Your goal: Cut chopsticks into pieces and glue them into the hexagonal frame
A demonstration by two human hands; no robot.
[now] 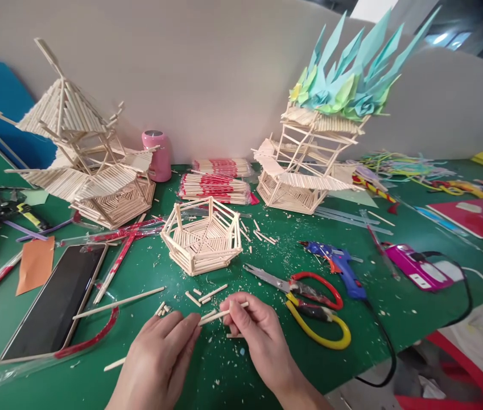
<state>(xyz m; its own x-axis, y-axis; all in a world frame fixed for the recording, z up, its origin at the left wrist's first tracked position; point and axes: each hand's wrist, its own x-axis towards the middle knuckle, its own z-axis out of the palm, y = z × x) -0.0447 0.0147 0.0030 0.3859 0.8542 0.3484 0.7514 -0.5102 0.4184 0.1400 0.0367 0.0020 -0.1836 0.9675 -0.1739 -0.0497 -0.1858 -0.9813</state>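
Note:
Between the thumb and fingers of my right hand [262,341] a thin wooden stick [216,316] is pinched. My left hand [160,353] is closed at the stick's left end. Another stick end [115,364] shows beyond the left hand; whether it is the same stick is hidden. Short cut pieces [213,292] lie just beyond my fingers, and a longer stick [119,303] rests up to the left. Farther back stands a small polygonal stick frame [202,263] with a patterned floor and open railing. Scissors [296,290] with red and yellow handles lie open to the right.
Two stick pavilions [108,196] [292,196] stand at the back, the right one topped with paper leaves [352,85]. Bundled sticks [215,187] and a pink canister [160,156] sit between. A blue glue gun [343,267] trails its cord right. A tablet-like device [56,302] lies left.

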